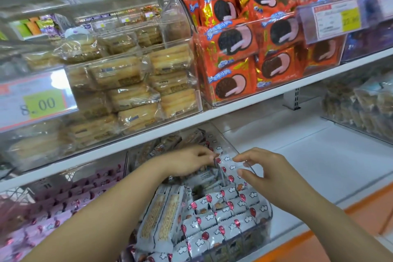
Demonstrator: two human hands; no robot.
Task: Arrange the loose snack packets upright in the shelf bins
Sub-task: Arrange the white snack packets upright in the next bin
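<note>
clear bin [268, 216] on the lower shelf [308, 155], filled with white balloon-print packets [223, 212], most standing in rows. left hand [187, 161] reaches into the bin and pinches the left edge of one raised packet [225, 160]; right hand [261, 168] pinches its right edge. orange cookie packs [234, 49] on the upper shelf [255, 96].

Price label [36, 100], left: cut by the frame edge, only "8.00" legible. Price tag [331, 18], upper right: print blurred. Brown snacks [357, 108], right-hand bin: too blurred to identify. Left hand [187, 161]: fingertip contact with the balloon-print packet [226, 162] unclear.
</note>
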